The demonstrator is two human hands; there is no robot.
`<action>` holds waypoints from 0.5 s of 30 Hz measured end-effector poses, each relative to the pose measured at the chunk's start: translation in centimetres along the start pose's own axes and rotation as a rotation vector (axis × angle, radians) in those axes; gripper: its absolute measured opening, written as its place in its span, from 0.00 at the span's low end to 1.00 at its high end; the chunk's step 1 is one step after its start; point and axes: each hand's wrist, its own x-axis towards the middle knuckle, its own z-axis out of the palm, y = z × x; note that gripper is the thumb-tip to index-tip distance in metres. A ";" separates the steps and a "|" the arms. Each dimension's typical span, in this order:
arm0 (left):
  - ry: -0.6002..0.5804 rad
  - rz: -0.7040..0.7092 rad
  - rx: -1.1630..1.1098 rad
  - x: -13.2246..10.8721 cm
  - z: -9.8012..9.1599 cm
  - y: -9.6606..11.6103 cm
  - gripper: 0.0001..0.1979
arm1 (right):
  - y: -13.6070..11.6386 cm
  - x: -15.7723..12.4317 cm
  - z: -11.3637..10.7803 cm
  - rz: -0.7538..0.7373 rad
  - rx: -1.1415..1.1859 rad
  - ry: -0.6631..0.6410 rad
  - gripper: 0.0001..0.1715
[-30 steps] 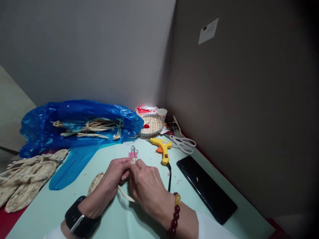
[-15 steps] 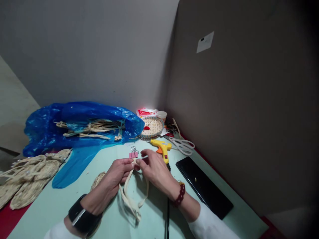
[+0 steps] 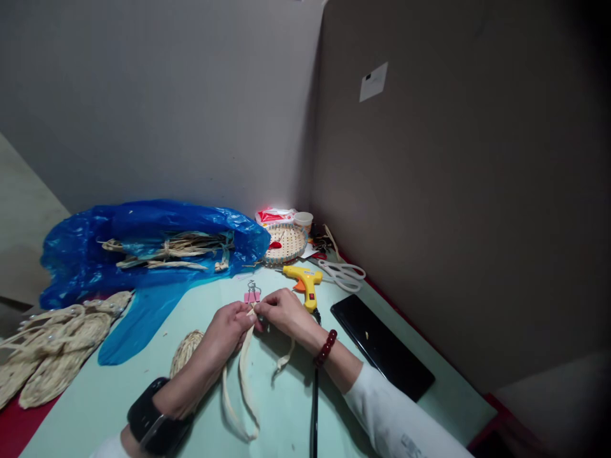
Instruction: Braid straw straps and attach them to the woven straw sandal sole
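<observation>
Both hands meet at the middle of the pale green table, just below a pink binder clip. My left hand is closed on pale straw strips that loop down toward me. My right hand pinches the same strips at the clip, and one loose strip end trails below its wrist. A coiled woven straw piece lies under my left forearm. The left wrist wears a black watch, the right a dark red bead bracelet.
A blue plastic bag with straw bundles lies at the back left. Woven straw pieces sit at the left edge. A round woven tray, yellow glue gun with black cord, white scissors and a black phone lie right, by the wall.
My right hand has drawn back from over my left, opened out to the side, then returned to pinch at the clip. The straw strips now hang in a longer loop toward me.
</observation>
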 end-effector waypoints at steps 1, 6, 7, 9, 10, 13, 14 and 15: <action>0.020 0.019 0.036 0.0 0.0 0.0 0.10 | 0.1 0.0 0.3 0.004 0.011 0.014 0.18; 0.151 0.153 0.285 -0.5 -0.5 0.8 0.06 | 0.4 -0.3 1.4 -0.003 0.019 0.143 0.17; 0.176 0.175 0.336 -0.6 -0.6 1.0 0.06 | 0.4 -0.4 1.5 -0.009 0.013 0.165 0.17; 0.222 0.204 0.418 -0.8 -0.7 1.3 0.06 | 0.2 -0.6 1.5 -0.020 0.000 0.198 0.16; 0.241 0.212 0.447 -0.8 -0.6 1.4 0.07 | 0.2 -0.7 1.5 -0.022 -0.005 0.211 0.17; 0.270 0.211 0.509 -1.0 -0.1 1.2 0.09 | 0.1 -0.8 1.6 -0.023 0.000 0.232 0.16; 0.269 0.209 0.531 -1.2 0.1 1.1 0.10 | 0.2 -0.8 1.6 -0.023 0.009 0.229 0.15; 0.264 0.210 0.559 -1.4 0.4 1.0 0.10 | 0.3 -0.7 1.7 -0.022 0.021 0.222 0.15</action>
